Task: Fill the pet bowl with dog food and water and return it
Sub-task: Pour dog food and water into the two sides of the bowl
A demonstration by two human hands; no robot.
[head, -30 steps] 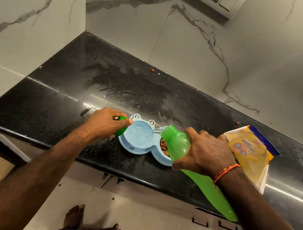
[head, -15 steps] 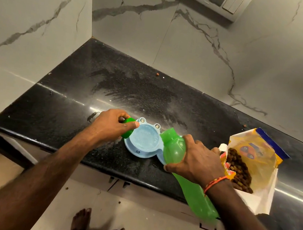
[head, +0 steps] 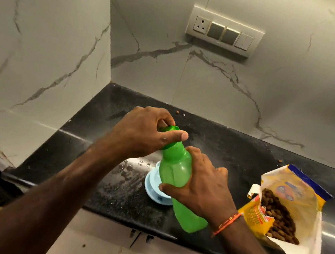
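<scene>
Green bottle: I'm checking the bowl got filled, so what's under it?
Under the green bottle only the blue pet bowl's left rim shows on the counter; its compartments and contents are covered.

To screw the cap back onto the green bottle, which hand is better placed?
The left hand. It already grips the cap at the neck of the green bottle, while the right hand grips the bottle's body and would probably best hold it steady.

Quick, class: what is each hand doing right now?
Left hand: fingers grip the green cap at the bottle's mouth.
Right hand: grips the green bottle.
</scene>
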